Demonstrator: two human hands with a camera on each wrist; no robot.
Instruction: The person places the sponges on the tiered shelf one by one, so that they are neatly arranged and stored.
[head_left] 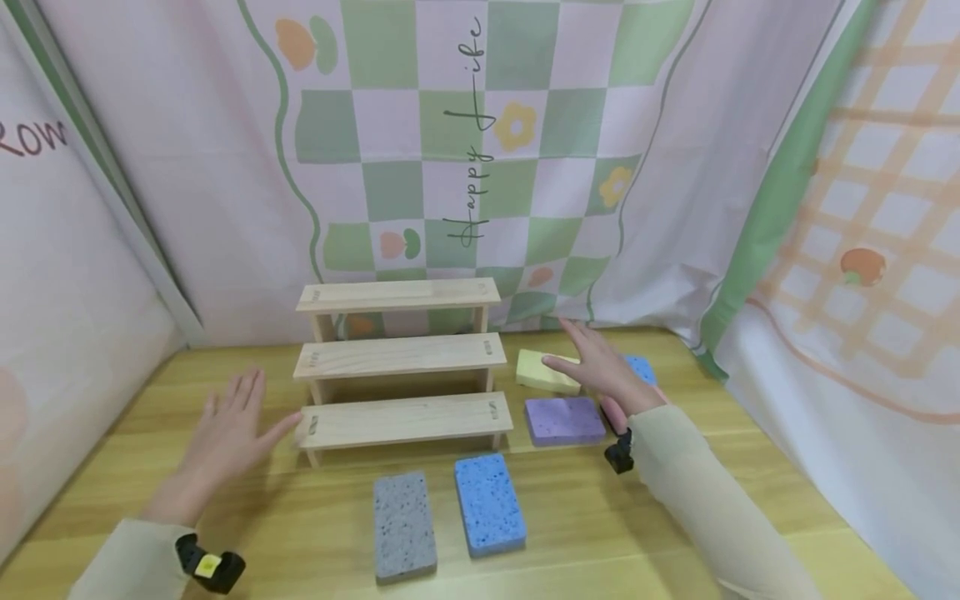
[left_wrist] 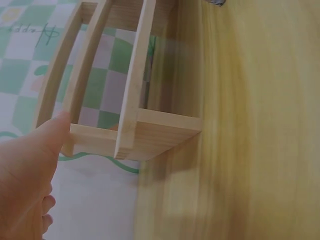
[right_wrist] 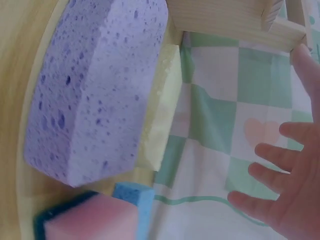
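Light wooden table (head_left: 300, 533): its near edge is falling outside the head view.
Pale three-step wooden shelf (head_left: 401, 356): it is standing on the table, between the two hands.
Bare left hand (head_left: 225, 437): it is reaching forward beside the shelf, spread wide, holding nothing; whether its thumb is touching the lowest board, I cannot tell.
Bare right hand (head_left: 607, 369): it is hovering above the right-side sponges, fingers standing apart, holding nothing.
Rectangular sponges: the speckled grey one (head_left: 405, 527) and speckled blue one (head_left: 489, 504) are lying in front of the shelf; the purple one (head_left: 564, 421) and pale yellow one (head_left: 532, 377), partly covered by the thumb, are lying at its right.
Half-hidden sponges: a pink one with dark layer (right_wrist: 95, 220) and a second blue one (head_left: 641, 369) are showing only partly behind the right hand and wrist.
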